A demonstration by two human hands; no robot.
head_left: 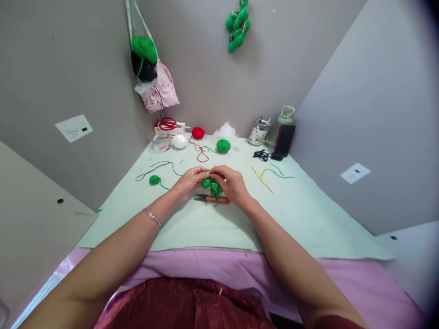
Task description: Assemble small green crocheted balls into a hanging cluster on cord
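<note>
Both my hands meet over the middle of the table, pinching a green crocheted piece [216,188] made of small round balls. My left hand [190,181] grips its upper left side with thumb and fingers. At its upper right, my right hand [232,183] has its fingertips closed on the same piece, close to the left fingertips. A green yarn end dangles below it. Orange-handled thread snips [222,200] lie on the table just under the piece, blades to the left. To the left, a small green ball [154,180] trails a strand toward my left hand.
A yellow-handled crochet hook [262,178] and green yarn scraps [274,171] lie right. Behind are red yarn [198,133], green yarn [223,146], white stuffing [225,132], red scissors [168,124], a clear tub [159,142], a pen cup [258,135] and a phone [285,140].
</note>
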